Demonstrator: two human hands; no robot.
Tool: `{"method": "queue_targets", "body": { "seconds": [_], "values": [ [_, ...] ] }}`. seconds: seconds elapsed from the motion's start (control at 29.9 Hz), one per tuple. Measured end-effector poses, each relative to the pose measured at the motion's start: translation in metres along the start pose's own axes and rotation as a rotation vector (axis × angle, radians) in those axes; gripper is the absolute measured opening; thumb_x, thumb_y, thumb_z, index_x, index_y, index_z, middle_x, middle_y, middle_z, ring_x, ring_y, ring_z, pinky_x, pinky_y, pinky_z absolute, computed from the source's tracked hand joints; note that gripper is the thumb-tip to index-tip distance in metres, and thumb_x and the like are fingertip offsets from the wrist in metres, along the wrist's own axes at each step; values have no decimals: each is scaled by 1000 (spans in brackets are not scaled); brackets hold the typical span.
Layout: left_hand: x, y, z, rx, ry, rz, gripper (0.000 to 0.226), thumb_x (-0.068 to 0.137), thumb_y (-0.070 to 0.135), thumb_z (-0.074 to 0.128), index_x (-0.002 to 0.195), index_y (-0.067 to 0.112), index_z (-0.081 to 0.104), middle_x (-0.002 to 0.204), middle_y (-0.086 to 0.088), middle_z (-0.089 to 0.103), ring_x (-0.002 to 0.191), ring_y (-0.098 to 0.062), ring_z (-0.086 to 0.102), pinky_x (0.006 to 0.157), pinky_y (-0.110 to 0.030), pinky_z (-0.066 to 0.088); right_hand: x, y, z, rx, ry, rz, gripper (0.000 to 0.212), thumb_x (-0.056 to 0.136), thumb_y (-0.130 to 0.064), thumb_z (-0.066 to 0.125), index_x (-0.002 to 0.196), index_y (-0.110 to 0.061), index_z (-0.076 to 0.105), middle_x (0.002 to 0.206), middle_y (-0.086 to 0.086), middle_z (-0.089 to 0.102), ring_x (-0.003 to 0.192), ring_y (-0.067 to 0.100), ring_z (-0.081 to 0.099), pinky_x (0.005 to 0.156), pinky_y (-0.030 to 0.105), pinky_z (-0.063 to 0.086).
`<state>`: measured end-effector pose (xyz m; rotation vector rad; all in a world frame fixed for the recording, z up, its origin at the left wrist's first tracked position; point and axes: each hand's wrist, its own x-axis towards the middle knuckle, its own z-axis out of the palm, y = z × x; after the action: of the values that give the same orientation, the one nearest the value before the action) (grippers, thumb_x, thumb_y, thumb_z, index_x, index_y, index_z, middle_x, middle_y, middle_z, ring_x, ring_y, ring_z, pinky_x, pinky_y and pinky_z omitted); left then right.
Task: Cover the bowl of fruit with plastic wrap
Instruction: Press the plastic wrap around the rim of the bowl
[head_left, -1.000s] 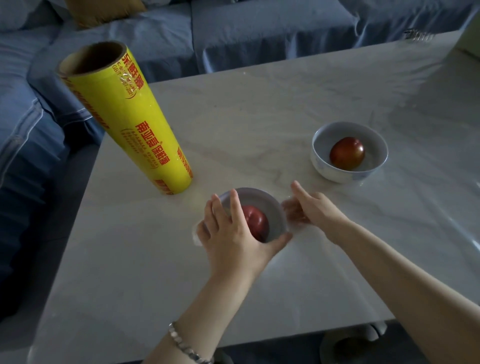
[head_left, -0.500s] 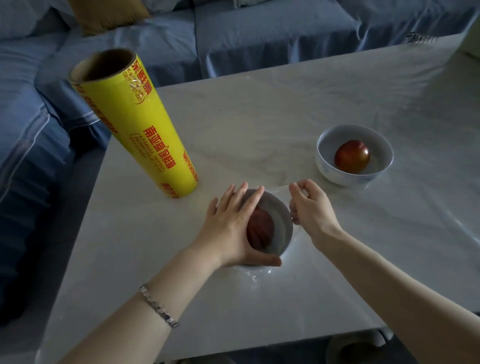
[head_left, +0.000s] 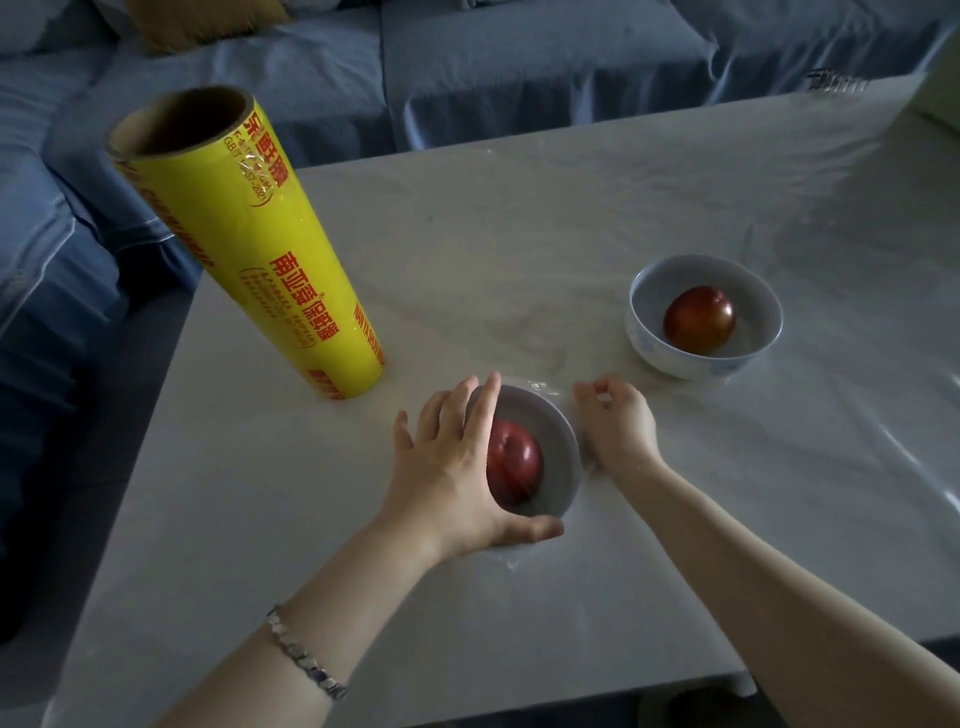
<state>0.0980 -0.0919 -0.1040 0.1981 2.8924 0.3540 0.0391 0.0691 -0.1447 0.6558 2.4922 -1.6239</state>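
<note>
on the pale marble surface (head_left: 519, 249), left hand (head_left: 447, 467) spreads straight fingers over the round grey bowl (head_left: 560, 441); right hand (head_left: 618, 426) pinches clear plastic wrap (head_left: 541, 387).

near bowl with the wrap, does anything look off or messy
Nothing is spilled or broken. The plastic wrap is not yet smooth: it bunches at the far rim of the near bowl, and a loose crinkled edge lies on the table by the thumb of the left hand.
</note>
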Motion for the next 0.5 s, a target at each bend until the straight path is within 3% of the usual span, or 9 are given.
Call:
{"method": "queue_targets", "body": {
  "seconds": [0.1,0.23,0.37,0.43,0.5],
  "values": [
    [-3,14,7,-82,127,-190,133,49,83,58,146,26,-12,156,-1,2,142,-25,5,113,-53,11,1,-7,-9,130,-58,175,31,91,-31,49,86,-3,63,63,6,58,49,19,56,60,33,48],
    [1,34,9,-225,205,-469,125,58,79,57,148,17,-5,156,-14,3,141,-36,7,109,-57,14,-16,-3,-28,335,-314,337,42,93,-39,44,79,-4,61,70,10,60,58,20,57,59,26,50],
    [-8,29,8,-269,154,-440,132,55,72,68,147,19,-13,155,-14,-4,141,-36,3,110,-53,15,-23,-2,-27,229,-409,235,37,92,-37,48,89,-4,64,77,8,62,64,16,58,60,19,49],
    [-19,21,4,-246,105,-398,137,51,70,72,146,22,-14,155,-13,-4,141,-36,6,111,-49,16,-21,-7,-22,179,-449,178,39,92,-38,48,97,-4,65,83,9,64,69,17,59,66,23,48],
    [-29,12,-1,-177,62,-347,140,48,71,73,146,24,-15,155,-11,-1,139,-36,11,112,-46,17,-18,-18,-15,125,-501,162,35,92,-41,46,89,-13,66,79,5,64,69,16,57,66,26,44]
  ]
}}
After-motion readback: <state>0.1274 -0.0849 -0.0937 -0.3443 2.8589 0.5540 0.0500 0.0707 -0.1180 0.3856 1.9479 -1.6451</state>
